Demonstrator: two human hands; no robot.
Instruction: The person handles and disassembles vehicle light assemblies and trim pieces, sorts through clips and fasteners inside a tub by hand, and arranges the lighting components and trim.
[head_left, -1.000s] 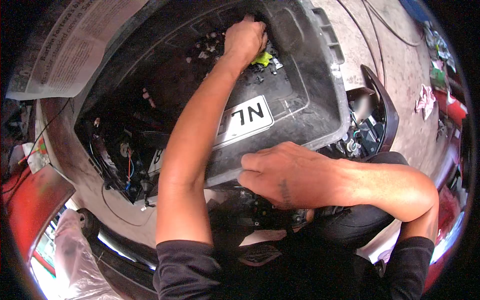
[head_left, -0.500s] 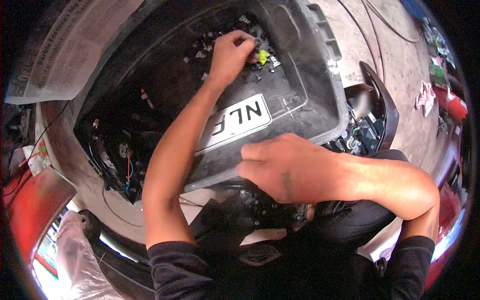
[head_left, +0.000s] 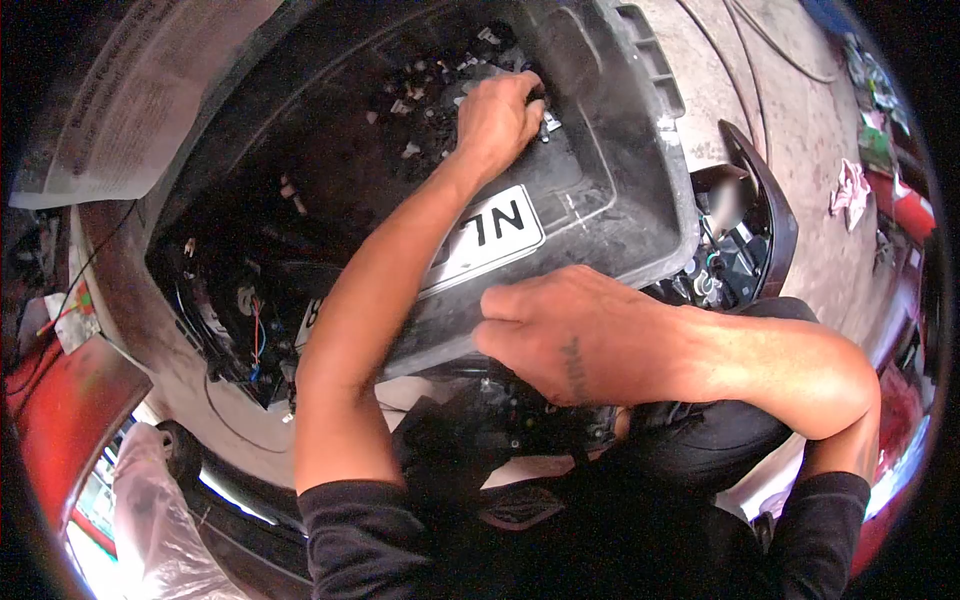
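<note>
My left hand [head_left: 498, 122] reaches into a large black plastic bin [head_left: 645, 225]. Its fingers are curled and bent down among small loose plastic clips [head_left: 412, 95] at the far end; whatever lies between the fingertips is hidden. A whitish clip [head_left: 551, 121] shows just right of the fingers. Over the bin's near rim, my right hand [head_left: 575, 335] is closed with its back toward me, its contents out of sight. Below my left wrist lies a white number plate [head_left: 490, 240] with black letters, partly covered by the forearm.
A printed sheet [head_left: 130, 110] hangs at upper left. Wired dark parts [head_left: 250, 310] lie at the bin's left, and more parts [head_left: 725, 265] sit to its right. Cables [head_left: 735, 60] run over the floor. A red panel [head_left: 75, 420] and clear plastic wrap [head_left: 160, 510] are at lower left.
My left hand has moved right and slightly nearer, covering the spot where a yellow clip showed; the yellow clip is now out of sight. My right hand has stayed in place.
</note>
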